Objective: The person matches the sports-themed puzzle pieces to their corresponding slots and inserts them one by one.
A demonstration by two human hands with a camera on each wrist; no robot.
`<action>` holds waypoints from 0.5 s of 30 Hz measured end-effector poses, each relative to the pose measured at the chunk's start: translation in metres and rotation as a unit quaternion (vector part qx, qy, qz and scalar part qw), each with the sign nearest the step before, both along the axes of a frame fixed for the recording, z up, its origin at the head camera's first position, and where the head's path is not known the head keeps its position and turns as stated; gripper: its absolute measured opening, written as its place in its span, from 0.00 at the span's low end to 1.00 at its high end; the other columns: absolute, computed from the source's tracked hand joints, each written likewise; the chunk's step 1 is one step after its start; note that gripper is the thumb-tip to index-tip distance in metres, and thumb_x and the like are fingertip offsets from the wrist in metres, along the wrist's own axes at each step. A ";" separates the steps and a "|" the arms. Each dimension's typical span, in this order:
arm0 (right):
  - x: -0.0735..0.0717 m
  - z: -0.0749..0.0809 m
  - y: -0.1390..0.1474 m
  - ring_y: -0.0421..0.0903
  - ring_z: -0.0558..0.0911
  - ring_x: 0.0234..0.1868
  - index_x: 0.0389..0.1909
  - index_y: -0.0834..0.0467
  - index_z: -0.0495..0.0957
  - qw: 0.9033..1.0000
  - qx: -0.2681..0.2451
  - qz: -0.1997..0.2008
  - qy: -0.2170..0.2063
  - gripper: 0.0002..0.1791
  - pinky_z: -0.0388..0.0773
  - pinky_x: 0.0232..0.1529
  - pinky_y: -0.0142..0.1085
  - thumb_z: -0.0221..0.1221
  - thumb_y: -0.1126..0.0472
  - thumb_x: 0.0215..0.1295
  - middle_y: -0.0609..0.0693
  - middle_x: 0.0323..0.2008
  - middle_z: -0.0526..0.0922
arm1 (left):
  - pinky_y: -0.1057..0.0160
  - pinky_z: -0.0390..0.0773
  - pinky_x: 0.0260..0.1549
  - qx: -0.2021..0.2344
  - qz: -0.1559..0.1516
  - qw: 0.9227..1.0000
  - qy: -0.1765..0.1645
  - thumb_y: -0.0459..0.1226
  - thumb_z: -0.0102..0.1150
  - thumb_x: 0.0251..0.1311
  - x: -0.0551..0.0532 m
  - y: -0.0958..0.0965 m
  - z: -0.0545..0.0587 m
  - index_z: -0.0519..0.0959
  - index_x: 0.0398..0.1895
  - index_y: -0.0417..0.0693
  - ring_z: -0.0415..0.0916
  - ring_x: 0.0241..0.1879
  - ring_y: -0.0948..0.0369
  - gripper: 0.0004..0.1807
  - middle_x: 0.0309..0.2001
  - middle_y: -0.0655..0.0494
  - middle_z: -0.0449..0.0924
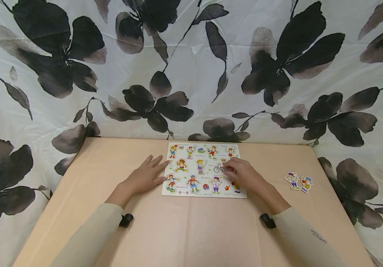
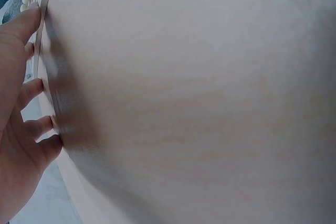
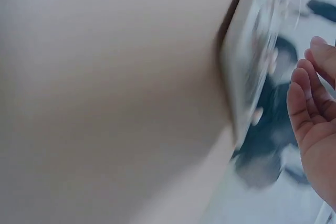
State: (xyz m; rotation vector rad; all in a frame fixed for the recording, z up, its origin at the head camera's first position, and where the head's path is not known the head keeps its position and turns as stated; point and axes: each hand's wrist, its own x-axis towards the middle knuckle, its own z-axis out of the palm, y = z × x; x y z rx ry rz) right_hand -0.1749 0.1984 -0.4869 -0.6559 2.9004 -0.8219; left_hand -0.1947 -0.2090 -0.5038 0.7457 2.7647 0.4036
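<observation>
A white puzzle board (image 1: 191, 191) lies flat on the table, with several pieces of cartoon children doing sports set in it; in the left wrist view, knobs show on it. My left hand (image 1: 148, 175), fingers spread, rests at the board's left edge; the left wrist view shows this hand (image 2: 18, 98) with its fingertips along that edge. My right hand (image 1: 243, 174) is over the board's right part, beside a cyclist piece (image 1: 216, 168), and partly hides the pieces there. In the right wrist view, this hand (image 3: 317, 114) has loosely bent fingers above the board, nothing visible between them.
Two loose cartoon pieces, one in white and purple (image 1: 292, 181) and one in yellow and blue (image 1: 306, 184), lie side by side on the table (image 1: 211, 233) to the right. Behind the table hangs a white cloth (image 1: 208, 66) with dark flowers.
</observation>
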 end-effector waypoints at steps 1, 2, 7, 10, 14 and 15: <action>0.002 -0.002 0.010 0.40 0.78 0.39 0.47 0.56 0.86 1.000 -0.004 -0.016 -0.003 0.09 0.81 0.42 0.35 0.69 0.59 0.67 0.45 0.41 0.83 | 0.30 0.60 0.71 -0.001 0.001 1.000 -0.001 0.57 0.55 0.73 0.000 0.000 0.000 0.58 0.82 0.62 0.42 0.81 0.33 0.38 0.83 0.45 0.51; 0.004 -0.003 0.019 0.40 0.78 0.39 0.46 0.56 0.86 0.999 -0.008 -0.033 -0.007 0.09 0.81 0.42 0.34 0.69 0.59 0.67 0.45 0.41 0.83 | 0.30 0.60 0.72 -0.002 0.001 1.000 -0.002 0.57 0.55 0.73 0.001 0.001 0.000 0.58 0.82 0.62 0.42 0.81 0.33 0.38 0.83 0.45 0.51; 0.016 -0.013 0.060 0.42 0.78 0.39 0.45 0.55 0.86 0.996 -0.009 -0.086 0.001 0.07 0.81 0.42 0.36 0.68 0.58 0.69 0.45 0.40 0.83 | 0.31 0.60 0.73 -0.005 0.004 1.000 0.002 0.56 0.55 0.73 0.002 0.002 0.001 0.59 0.82 0.61 0.43 0.81 0.34 0.38 0.83 0.45 0.51; 0.022 -0.016 0.081 0.43 0.79 0.39 0.44 0.55 0.86 0.994 0.000 -0.108 0.015 0.08 0.82 0.42 0.38 0.68 0.58 0.69 0.47 0.41 0.85 | 0.32 0.59 0.73 -0.003 0.005 1.000 0.003 0.56 0.55 0.73 0.003 0.002 0.003 0.59 0.82 0.60 0.43 0.81 0.34 0.38 0.82 0.44 0.52; 0.030 -0.016 0.108 0.44 0.79 0.38 0.43 0.56 0.86 0.990 0.012 -0.139 0.033 0.08 0.81 0.39 0.37 0.69 0.59 0.68 0.49 0.40 0.85 | 0.31 0.58 0.73 0.002 0.002 1.000 0.002 0.56 0.55 0.74 0.003 0.003 0.004 0.59 0.82 0.60 0.43 0.81 0.33 0.38 0.82 0.44 0.51; 0.032 -0.015 0.115 0.45 0.79 0.37 0.43 0.57 0.86 0.989 0.012 -0.145 0.039 0.08 0.80 0.38 0.37 0.69 0.59 0.67 0.49 0.39 0.85 | 0.31 0.59 0.73 0.002 0.000 1.000 0.003 0.56 0.55 0.74 0.003 0.003 0.004 0.59 0.82 0.60 0.43 0.81 0.33 0.38 0.83 0.44 0.51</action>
